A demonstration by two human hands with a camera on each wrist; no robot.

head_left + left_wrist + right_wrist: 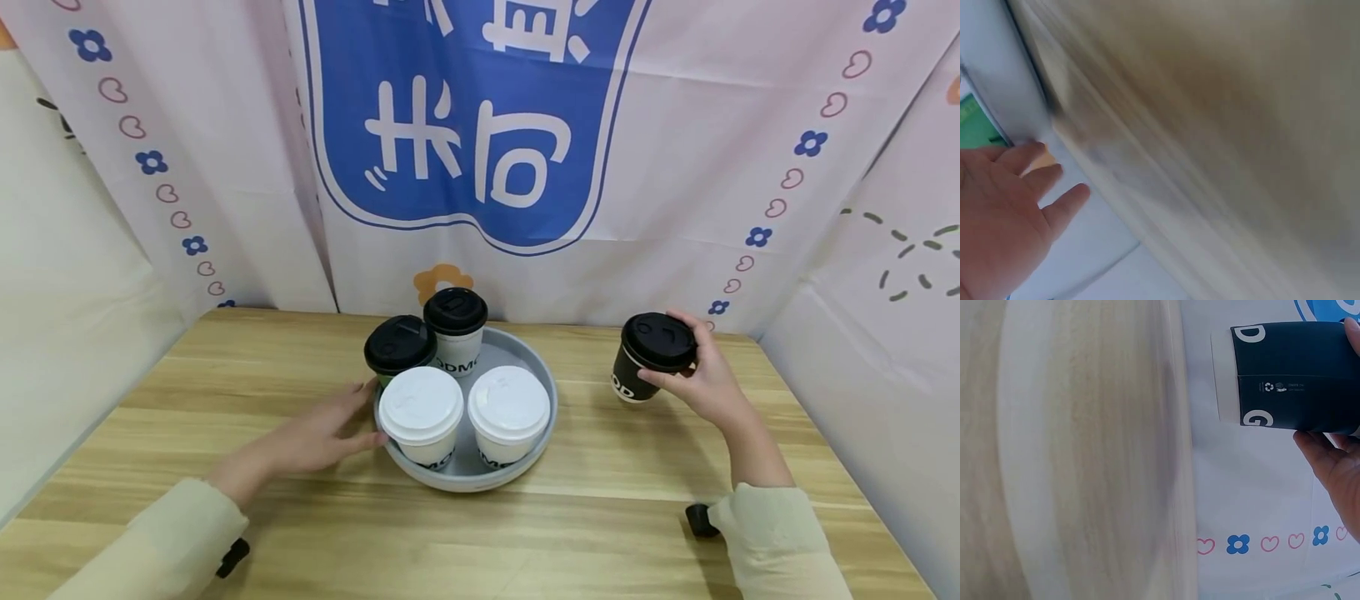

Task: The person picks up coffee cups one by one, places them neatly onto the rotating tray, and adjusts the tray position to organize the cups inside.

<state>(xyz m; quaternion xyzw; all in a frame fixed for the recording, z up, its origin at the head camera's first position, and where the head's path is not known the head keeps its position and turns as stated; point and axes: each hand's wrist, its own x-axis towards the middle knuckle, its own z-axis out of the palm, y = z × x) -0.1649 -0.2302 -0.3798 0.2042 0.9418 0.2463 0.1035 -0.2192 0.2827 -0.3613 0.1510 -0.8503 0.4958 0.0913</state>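
A round grey tray (537, 451) holds several lidded paper cups. Toward the front stand two cups with white lids, a left one (421, 406) and a right one (509, 405). Behind them are a white cup with a black lid (457, 342) and a green cup with a black lid (400, 344), mostly hidden. My left hand (326, 433) lies against the tray's left side, fingers spread, thumb at the rim. Off to the right, my right hand (708, 379) grips a black paper coffee cup (1297, 378) near its black lid. Its base appears raised off the table.
Light wooden table (600, 542) under everything. A white cloth backdrop (675, 167) with a blue emblem hangs at its back edge, and pale side panels (885, 333) flank it. Dark wrist devices (701, 521) sit at the sleeve cuffs.
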